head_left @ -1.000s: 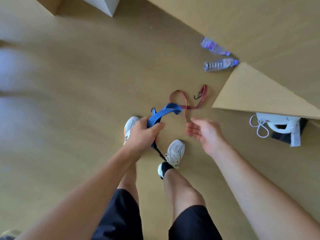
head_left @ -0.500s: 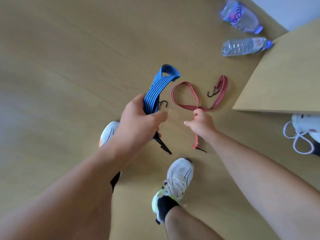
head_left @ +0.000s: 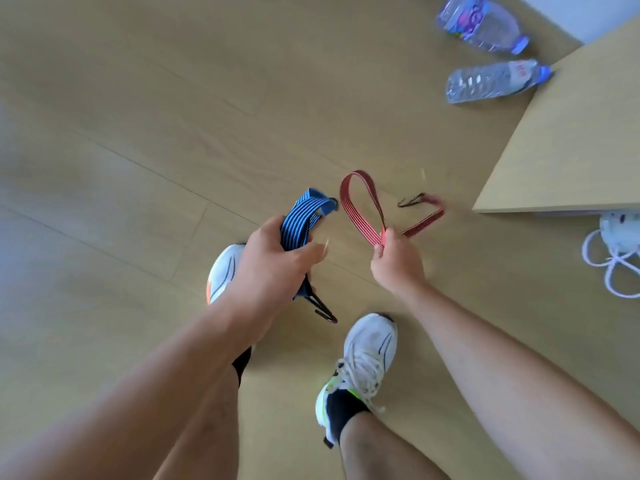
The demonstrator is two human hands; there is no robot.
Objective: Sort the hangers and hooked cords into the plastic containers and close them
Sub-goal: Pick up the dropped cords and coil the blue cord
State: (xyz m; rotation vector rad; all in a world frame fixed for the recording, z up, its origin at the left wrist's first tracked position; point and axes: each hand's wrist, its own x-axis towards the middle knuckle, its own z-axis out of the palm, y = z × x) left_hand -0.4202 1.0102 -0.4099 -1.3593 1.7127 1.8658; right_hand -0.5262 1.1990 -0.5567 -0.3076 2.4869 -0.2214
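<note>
Presently, blue hooked cord sits folded in the left hand, fingers wrapped round it (hook dangling below). Right hand pinches the red hooked cord, its far end trailing on the wooden floor; two water bottles lie beyond.

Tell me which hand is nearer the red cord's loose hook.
Right. The right hand, pinching the red cord, sits just below-left of the hook; the left hand, holding the blue cord, is farther left.
</note>
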